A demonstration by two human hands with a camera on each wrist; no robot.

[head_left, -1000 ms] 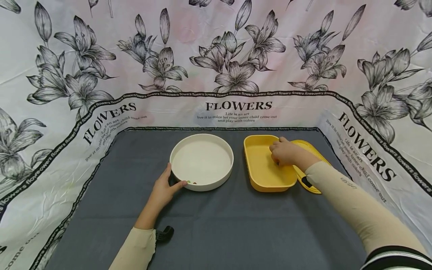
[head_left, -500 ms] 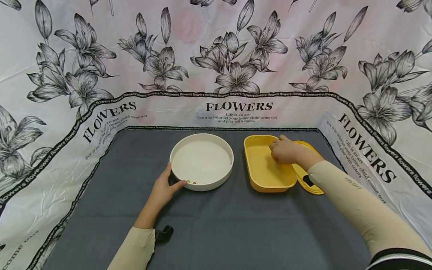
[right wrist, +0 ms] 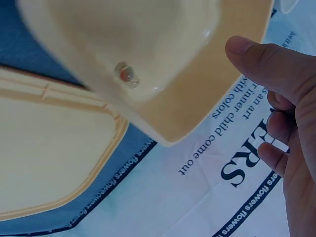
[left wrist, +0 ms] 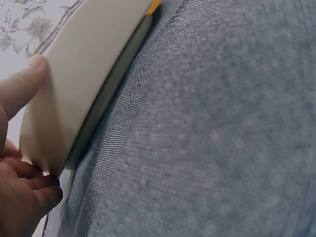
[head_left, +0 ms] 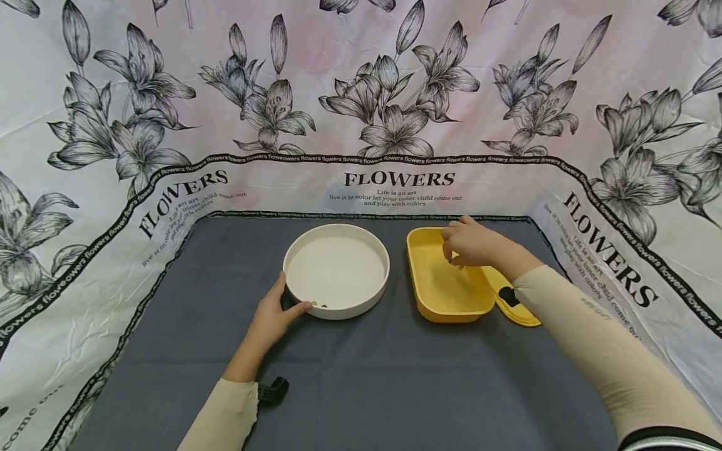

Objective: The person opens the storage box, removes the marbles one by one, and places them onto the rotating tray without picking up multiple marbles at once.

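My left hand (head_left: 273,319) grips the near-left side of a round white dish (head_left: 337,263), thumb at the rim and fingers against the outer wall (left wrist: 74,74). Small coloured marbles (head_left: 319,305) lie inside its near edge. My right hand (head_left: 476,244) is over a yellow rectangular tray (head_left: 429,300), its fingers bent. A small dark-blue spot shows at its fingertips, seemingly a pinched marble. In the right wrist view the thumb (right wrist: 269,64) hides that grip. A clear glass marble with a red core (right wrist: 127,74) lies in a corner of the tray.
A yellow lid (head_left: 521,313) lies just right of the tray, partly under my right forearm. Grey cloth (head_left: 361,388) covers the table. Flower-printed cloth (head_left: 395,188) borders it at the back and sides. Dark wrist-worn devices (head_left: 273,391) show at both wrists.
My right hand has lifted a little off the tray floor and shifted slightly left and away, uncovering a small thing in the tray. The left hand and dish have stayed in place.
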